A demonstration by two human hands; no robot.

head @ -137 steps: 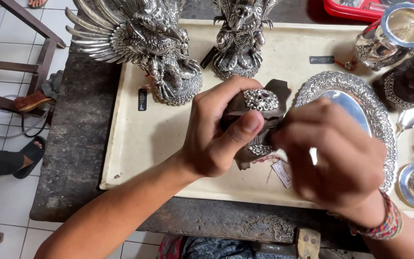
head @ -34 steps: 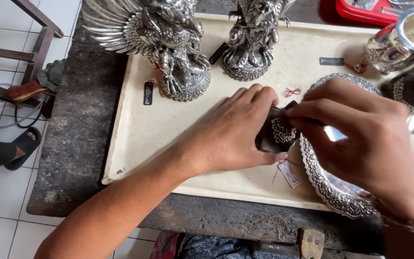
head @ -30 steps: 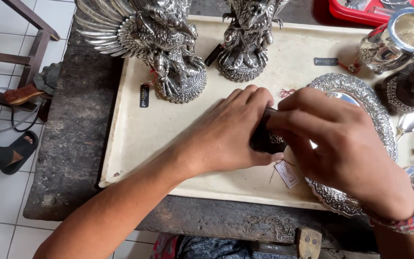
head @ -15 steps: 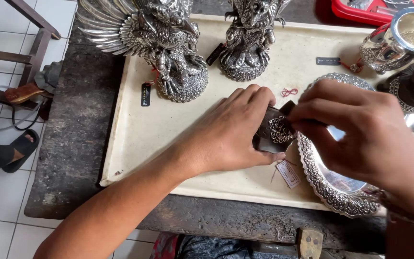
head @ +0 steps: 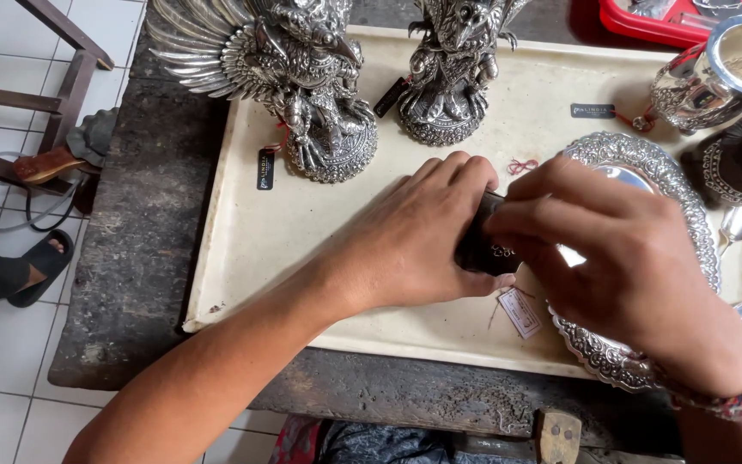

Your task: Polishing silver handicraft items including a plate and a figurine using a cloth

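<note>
My left hand [head: 414, 236] lies over a small dark ornate piece [head: 483, 249] with silver decoration and grips it from the left. My right hand [head: 620, 258] covers the piece from the right, fingers pinching it. Both hands press it low over the cream board [head: 302, 241], at the rim of an embossed silver oval tray [head: 637, 155]. Most of the piece is hidden under my fingers. A small paper tag [head: 520, 312] lies just below my hands.
Two silver winged statues [head: 302, 77] [head: 453, 69] stand at the back of the board, with black tags beside them. A silver cup [head: 723, 73] and a red tray [head: 672, 17] sit at the far right. A wooden chair [head: 27, 112] and sandals [head: 10, 266] are on the tiled floor to the left.
The dark piece, held up with its silver face showing 4.6 s ago, has been lowered and is now nearly hidden. My right hand shifts back and forth over it.
</note>
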